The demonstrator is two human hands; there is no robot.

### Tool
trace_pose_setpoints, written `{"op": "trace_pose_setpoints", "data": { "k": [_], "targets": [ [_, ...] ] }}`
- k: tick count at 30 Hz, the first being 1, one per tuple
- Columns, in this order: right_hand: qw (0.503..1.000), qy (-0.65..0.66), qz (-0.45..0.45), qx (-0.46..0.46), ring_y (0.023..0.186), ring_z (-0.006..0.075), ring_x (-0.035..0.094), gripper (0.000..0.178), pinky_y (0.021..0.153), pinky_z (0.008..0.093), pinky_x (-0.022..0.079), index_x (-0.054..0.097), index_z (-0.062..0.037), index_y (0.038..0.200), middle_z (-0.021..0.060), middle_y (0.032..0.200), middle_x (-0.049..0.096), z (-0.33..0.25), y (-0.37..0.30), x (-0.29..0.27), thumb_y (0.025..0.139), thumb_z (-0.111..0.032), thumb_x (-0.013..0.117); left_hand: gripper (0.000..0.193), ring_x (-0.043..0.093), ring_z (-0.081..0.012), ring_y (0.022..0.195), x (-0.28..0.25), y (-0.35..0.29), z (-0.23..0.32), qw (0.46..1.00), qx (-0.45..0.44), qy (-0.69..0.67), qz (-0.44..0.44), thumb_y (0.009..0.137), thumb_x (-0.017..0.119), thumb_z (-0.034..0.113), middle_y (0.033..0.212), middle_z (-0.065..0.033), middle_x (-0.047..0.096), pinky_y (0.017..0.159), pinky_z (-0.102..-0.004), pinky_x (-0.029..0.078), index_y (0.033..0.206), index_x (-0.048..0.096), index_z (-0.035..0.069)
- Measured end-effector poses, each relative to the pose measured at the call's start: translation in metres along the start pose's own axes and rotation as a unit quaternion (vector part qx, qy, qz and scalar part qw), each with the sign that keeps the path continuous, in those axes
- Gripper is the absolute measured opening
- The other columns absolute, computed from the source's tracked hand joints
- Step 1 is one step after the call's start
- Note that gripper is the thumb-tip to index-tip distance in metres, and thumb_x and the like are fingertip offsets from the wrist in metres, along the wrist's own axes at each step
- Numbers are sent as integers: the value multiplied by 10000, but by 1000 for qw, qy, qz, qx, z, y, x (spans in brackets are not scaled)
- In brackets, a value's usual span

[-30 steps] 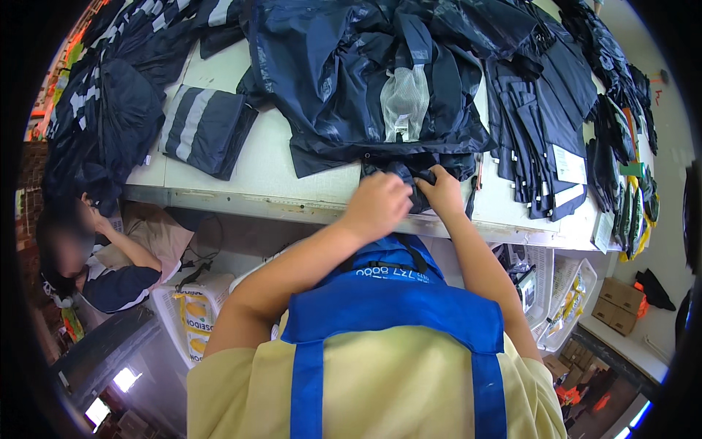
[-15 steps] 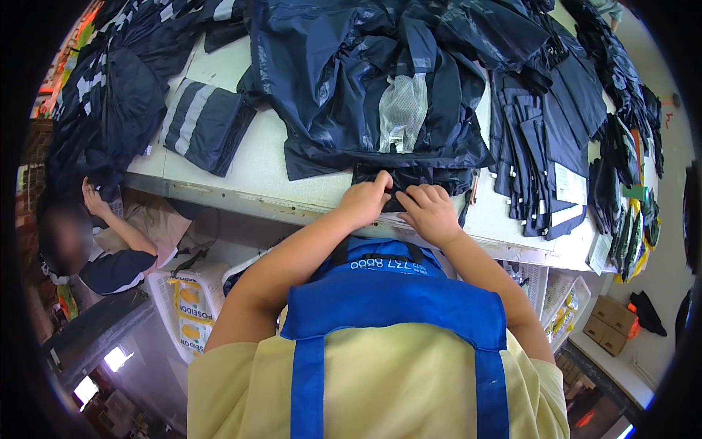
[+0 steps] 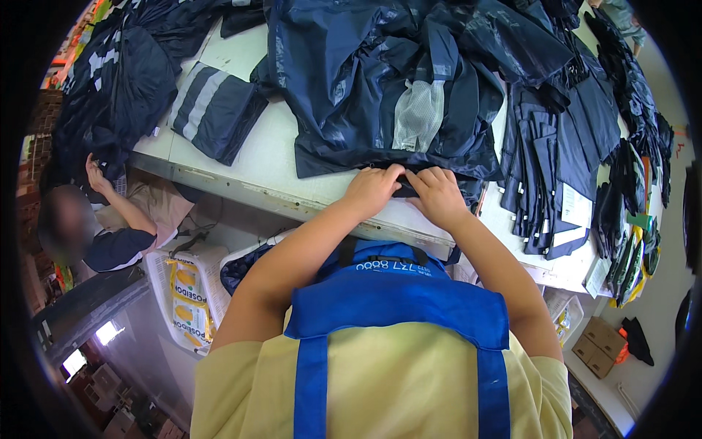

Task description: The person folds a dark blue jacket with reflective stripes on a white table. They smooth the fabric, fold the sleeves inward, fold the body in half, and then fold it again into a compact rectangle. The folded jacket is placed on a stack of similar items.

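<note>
In the head view I see the left hand (image 3: 371, 193) and right hand (image 3: 440, 196) close together, fingers bent at the dark garment (image 3: 351, 110)'s near edge; I can't tell whether they grip it. It spreads across the desk (image 3: 265, 150) beyond the fingers, mesh (image 3: 418, 115) ahead. A striped bundle (image 3: 219, 113) lies to their left.

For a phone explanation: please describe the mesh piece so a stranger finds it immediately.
On the pale table, a large dark garment spreads in the centre. Near its lower edge, beyond the right hand, lies the mesh piece: pale and see-through, unlike its solid, dark surroundings.
</note>
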State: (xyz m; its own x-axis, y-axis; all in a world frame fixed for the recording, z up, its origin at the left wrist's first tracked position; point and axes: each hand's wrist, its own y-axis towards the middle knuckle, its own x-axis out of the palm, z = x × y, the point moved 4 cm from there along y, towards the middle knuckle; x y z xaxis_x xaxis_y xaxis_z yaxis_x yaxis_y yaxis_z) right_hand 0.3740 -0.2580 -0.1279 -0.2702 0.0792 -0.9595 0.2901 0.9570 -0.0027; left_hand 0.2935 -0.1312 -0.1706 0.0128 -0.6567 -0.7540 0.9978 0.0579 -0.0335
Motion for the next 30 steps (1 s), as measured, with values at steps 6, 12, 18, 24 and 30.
{"op": "trace_pose_setpoints", "data": {
  "k": [6, 12, 18, 24, 30],
  "targets": [
    [981, 152, -84, 81, 1049, 313, 548, 495, 888, 416, 432, 550, -9, 1205, 151, 1019, 619, 31, 22, 11, 777, -211, 692, 382, 482, -334, 1155, -7, 0, 8, 988, 81, 74, 105, 751, 698, 151, 1199, -154, 545, 996, -432, 374, 1084, 566, 18],
    [990, 98, 63, 75, 1128, 383, 490, 497, 962, 445, 405, 533, 5, 1176, 220, 1199, 513, 29, 21, 6, 766, -222, 701, 348, 415, -357, 1250, -4, 9, 0, 995, 53, 71, 54, 740, 685, 108, 1293, -186, 487, 1054, -456, 338, 1058, 594, 0],
    [996, -22, 64, 62, 1125, 347, 468, 354, 975, 466, 365, 621, -37, 1043, 156, 1130, 540, 28, 9, -10, 752, -217, 712, 249, 393, -357, 1255, -26, 23, 11, 998, -26, 58, -3, 805, 654, 160, 1304, -199, 460, 998, -485, 369, 1019, 630, 36],
    [989, -11, 119, 92, 1045, 316, 514, 149, 928, 410, 396, 663, -50, 861, 113, 849, 601, 49, 25, 2, 799, -186, 661, 312, 506, -345, 1073, -28, 42, -14, 996, -85, 36, -2, 838, 646, 231, 1150, -124, 532, 895, -446, 434, 1102, 559, 89],
    [983, 46, 119, 134, 1044, 322, 512, 294, 924, 411, 415, 602, -64, 1045, 139, 981, 580, 52, 31, -2, 792, -192, 676, 277, 495, -320, 1081, -42, 35, -17, 979, 67, 173, 88, 840, 594, 151, 1115, -104, 549, 888, -409, 445, 1100, 554, 62]
  ]
}}
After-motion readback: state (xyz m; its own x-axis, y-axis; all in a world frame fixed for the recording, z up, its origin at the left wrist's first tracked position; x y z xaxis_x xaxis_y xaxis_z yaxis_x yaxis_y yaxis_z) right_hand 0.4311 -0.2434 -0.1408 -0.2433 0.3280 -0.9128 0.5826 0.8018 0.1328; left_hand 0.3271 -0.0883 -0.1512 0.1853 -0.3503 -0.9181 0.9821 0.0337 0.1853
